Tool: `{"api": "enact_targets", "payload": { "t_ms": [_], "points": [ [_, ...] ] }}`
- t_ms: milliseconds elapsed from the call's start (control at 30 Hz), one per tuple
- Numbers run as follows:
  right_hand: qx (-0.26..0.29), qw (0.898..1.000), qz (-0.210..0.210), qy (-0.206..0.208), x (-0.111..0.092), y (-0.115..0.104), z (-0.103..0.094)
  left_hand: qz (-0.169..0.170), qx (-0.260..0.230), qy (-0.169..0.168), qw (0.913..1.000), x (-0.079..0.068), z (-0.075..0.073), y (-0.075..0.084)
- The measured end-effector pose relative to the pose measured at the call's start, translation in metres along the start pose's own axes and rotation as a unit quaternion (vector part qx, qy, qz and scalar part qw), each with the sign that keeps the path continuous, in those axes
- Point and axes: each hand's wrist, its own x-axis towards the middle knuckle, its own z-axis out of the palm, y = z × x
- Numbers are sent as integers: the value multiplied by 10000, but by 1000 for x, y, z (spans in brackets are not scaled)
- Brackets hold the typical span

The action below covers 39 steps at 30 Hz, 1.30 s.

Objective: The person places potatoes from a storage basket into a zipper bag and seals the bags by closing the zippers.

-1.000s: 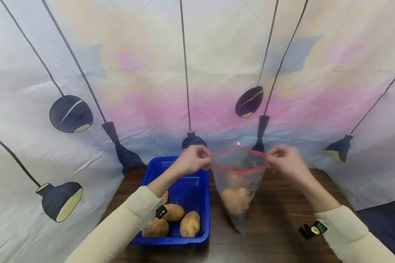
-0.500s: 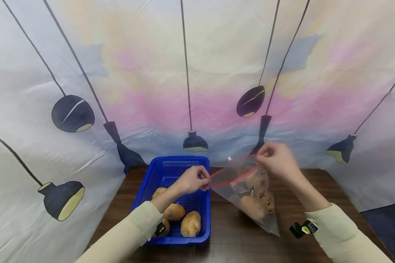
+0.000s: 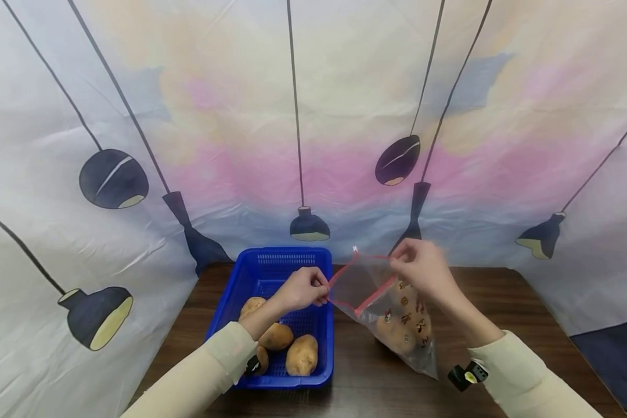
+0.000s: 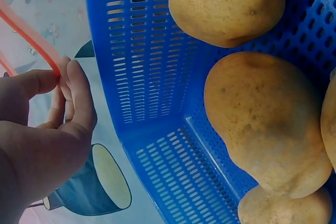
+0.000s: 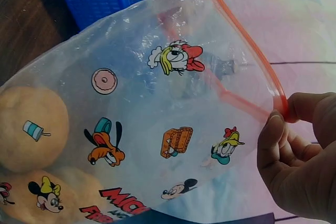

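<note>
A clear zip bag [image 3: 368, 284] with a red zip edge and printed cartoon figures hangs between my hands, its mouth spread open. Potatoes [image 5: 31, 129] show through its plastic, low in the bag. My left hand [image 3: 307, 288] pinches one end of the red edge, over the right side of the blue basket [image 3: 328, 348]. At the other end of that edge, my right hand [image 3: 423, 270] pinches between thumb and forefinger. The bag tilts, its bottom corner toward the lower right. Several potatoes [image 4: 262, 119] lie in the basket below my left wrist.
The basket stands on a dark wooden table [image 3: 355, 389], left of the bag. Behind the table hangs a cloth backdrop [image 3: 230, 139] printed with lamps. A small white zip slider [image 3: 355, 249] sits at the far edge of the bag's mouth.
Both hands have moved the bag: my left hand came down over the basket, my right shifted left. The bag's bottom swung right. The hands are closer together, both still pinching the edge.
</note>
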Motion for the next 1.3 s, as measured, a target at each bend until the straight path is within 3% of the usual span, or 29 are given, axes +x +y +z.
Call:
{"api": "enact_targets", "payload": {
  "t_ms": [200, 367, 533, 700, 900, 1100, 1300],
  "points": [
    [217, 9998, -29, 35, 2, -1, 8, -159, -12, 244, 9996, 0, -4, -3],
    [205, 9998, -57, -16, 3, -1, 12, -319, -261, -4, 9991, 0, -6, -9],
    [111, 9999, -115, -6, 4, -2, 15, -233, -399, -138, 9988, -5, -15, -8],
    [178, 9998, -59, -40, 4, -1, 15, -88, 89, -258, 9996, -9, -31, -10],
    [204, 9998, -6, -35, 5, -1, 16, 618, 1055, -367, 9918, -12, -53, -19],
    [202, 9998, 30, -63, 6, -1, 17, 741, 1243, -634, 9874, -22, -64, -31],
    [260, 9996, 45, -110, 5, 0, 19, 800, 1195, -486, 9884, -36, -70, -41]
  ]
}}
